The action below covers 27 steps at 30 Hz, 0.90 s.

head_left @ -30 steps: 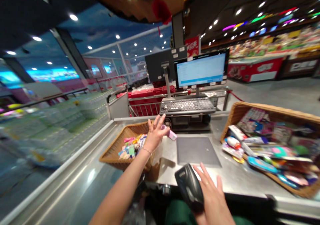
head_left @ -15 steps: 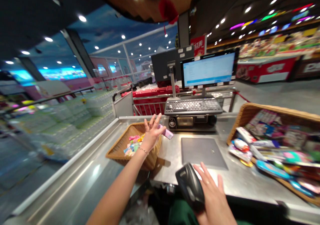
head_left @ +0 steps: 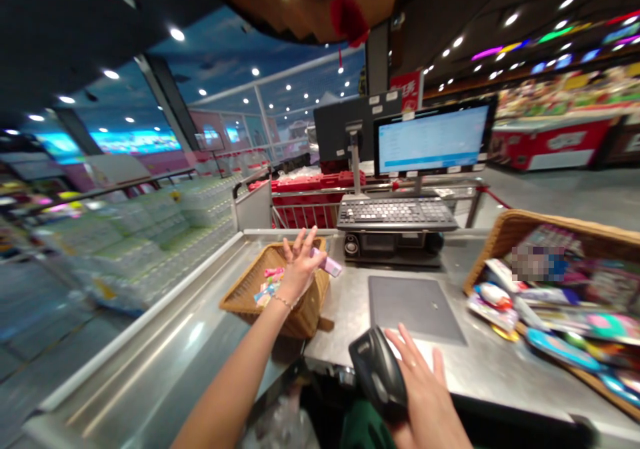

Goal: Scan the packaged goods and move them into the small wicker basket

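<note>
My left hand (head_left: pixel 299 269) is over the right side of a wicker basket (head_left: pixel 240 289), its fingers fanned out. A small lilac box (head_left: pixel 330 265) is pinched at its thumb side; the exact grip is partly hidden. Several colourful small packets (head_left: pixel 267 289) lie inside that basket. Near the counter's front edge, my right hand (head_left: pixel 423 382) has hold of a black barcode scanner (head_left: pixel 377 372). Some of its fingers stretch forward beside the scanner head, while the handle and the grip around it are mostly hidden. A grey pad (head_left: pixel 415 309) lies flat on the counter beyond the scanner.
A keyboard (head_left: pixel 397 212) and a lit monitor (head_left: pixel 433 139) stand at the back of the metal counter (head_left: pixel 345 302). To the right, a larger wicker basket (head_left: pixel 505 226) is tipped, with mixed packaged goods at its mouth. Wrapped bottle stacks (head_left: pixel 130 236) stand off to the left.
The view has turned slightly left. My left hand and the lilac box have shifted a little left over the basket. The right hand still has the scanner, also slightly left against the counter.
</note>
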### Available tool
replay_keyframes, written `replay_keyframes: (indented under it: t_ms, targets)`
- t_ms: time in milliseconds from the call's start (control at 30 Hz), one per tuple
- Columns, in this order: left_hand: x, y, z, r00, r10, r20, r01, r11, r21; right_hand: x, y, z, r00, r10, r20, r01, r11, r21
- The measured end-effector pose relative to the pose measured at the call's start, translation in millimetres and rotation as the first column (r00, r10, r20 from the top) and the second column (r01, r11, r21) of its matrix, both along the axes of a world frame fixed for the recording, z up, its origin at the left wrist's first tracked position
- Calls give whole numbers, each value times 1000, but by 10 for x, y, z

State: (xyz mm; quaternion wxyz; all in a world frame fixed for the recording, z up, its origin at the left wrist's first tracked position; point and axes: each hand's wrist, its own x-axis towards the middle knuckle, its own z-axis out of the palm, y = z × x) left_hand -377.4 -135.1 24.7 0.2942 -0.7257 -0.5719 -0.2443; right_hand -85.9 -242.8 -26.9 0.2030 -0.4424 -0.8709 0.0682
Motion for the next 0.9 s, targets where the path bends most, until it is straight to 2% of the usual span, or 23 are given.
replay_keyframes:
  t_ms: [167, 333, 567, 900]
  targets:
    - [-116, -55, 2, 997, 70, 26, -69, 997, -34, -42, 5, -36, 999, 34, 20, -34, 999, -28]
    - [-176, -148, 78, 989, 151, 13, -149, 986, -73, -74, -2, -40, 998, 57, 21, -57, 998, -10]
    - [-222, -186, 121, 930, 359, 83, -354, 932, -75, -73, 5, -64, 997, 69, 28, -69, 998, 8]
    - [64, -80, 170, 944, 320, 84, -312, 945, -98, -15, 25, -114, 999, 38, 15, -38, 999, 8]
